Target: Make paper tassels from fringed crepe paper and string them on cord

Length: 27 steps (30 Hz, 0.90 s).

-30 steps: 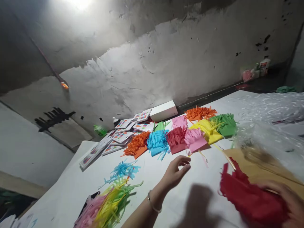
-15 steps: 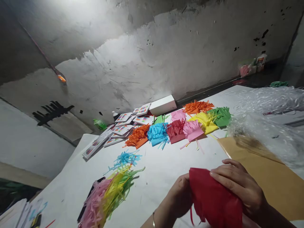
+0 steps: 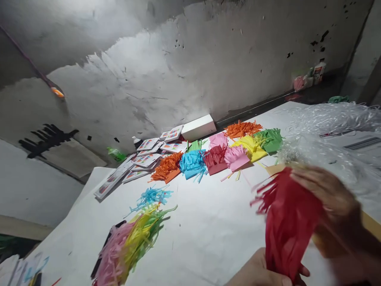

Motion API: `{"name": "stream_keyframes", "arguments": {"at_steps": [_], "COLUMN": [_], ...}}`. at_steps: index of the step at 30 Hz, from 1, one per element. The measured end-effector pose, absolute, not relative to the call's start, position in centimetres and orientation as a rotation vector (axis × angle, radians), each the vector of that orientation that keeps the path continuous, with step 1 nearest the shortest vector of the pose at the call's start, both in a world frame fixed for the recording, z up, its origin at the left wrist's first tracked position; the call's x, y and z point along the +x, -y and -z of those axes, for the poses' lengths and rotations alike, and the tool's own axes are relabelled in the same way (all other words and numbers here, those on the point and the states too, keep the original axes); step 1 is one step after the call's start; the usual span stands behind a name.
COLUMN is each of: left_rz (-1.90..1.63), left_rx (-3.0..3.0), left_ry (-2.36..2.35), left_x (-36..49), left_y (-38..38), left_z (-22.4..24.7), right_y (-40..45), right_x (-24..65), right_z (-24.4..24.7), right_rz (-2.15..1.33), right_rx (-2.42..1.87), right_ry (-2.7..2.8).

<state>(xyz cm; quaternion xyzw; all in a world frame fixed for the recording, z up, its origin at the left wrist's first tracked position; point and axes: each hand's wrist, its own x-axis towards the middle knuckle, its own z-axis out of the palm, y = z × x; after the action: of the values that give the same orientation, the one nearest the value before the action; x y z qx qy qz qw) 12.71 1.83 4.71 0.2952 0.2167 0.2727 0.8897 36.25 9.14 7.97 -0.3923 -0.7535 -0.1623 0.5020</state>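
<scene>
Red fringed tissue paper [image 3: 290, 226] hangs raised over the front right of the table, its cut strips flaring out at the upper left. My left hand [image 3: 262, 272] is closed on the bottom end of it, thumb in front and fingertips showing behind. Higher up, my right hand [image 3: 330, 190] grips the paper's upper right edge; this hand is smeared by motion. Beneath my right hand lies a brown paper sheet [image 3: 323, 242], partly covered. Pink tissue strips [image 3: 114, 250] lie loose at the front left, alongside yellow and green strips [image 3: 141, 238].
Several fringed bundles stand across the back, among them a blue one [image 3: 193, 163] and an orange one [image 3: 166, 169]. Printed packs [image 3: 147, 159] are heaped beside a white box [image 3: 199, 127] near the wall. Clear plastic bags [image 3: 327, 147] spread over the right side.
The red tissue paper has turned more upright and its fringe now shows. My right hand has risen to the right; my left hand has dropped to the paper's lower end. The view has shifted slightly.
</scene>
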Motion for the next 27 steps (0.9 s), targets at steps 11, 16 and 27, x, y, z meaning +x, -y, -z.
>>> {"name": "stream_keyframes", "arguments": {"at_steps": [11,16,27], "left_rz": [-0.695,-0.949,-0.581], "left_rx": [1.076,2.098,2.502], "left_ry": [-1.407,-1.8,-1.3], "left_x": [-6.0,-4.5,4.0], "left_y": [-3.4,0.0,1.1], "left_z": [-6.1,-4.8,1.7], "right_y": [-3.5,-1.8,-3.9], "right_x": [28.4,25.7,34.8], "right_z": [2.8,4.7,5.1], "right_rz": [0.394,0.281,0.242], "right_rx": [-0.906,-0.964,-1.28], "right_ry": [2.274,2.319,2.302]}}
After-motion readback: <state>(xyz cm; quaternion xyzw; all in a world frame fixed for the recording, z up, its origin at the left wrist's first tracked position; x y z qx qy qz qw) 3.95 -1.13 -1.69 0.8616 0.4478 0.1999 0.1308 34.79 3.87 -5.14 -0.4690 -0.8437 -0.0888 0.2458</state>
